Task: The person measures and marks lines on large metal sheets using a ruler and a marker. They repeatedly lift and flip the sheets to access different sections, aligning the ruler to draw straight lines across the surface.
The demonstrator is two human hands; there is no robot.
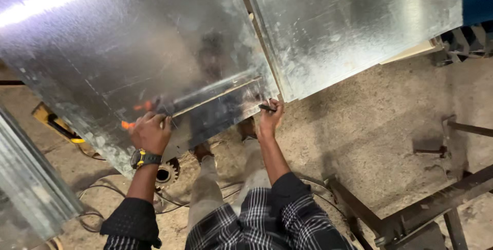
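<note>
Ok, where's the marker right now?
In the head view the dark marker is in the right hand, at the near edge of the metal sheet, right of the straightedge.

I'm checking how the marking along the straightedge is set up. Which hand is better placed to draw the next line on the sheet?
Probably the right hand: it already holds the dark marker at the ruler's end on the metal sheet. The left hand presses the ruler's other end down.

Harsh glare on dim sheet metal (pixel 128 49)
</note>
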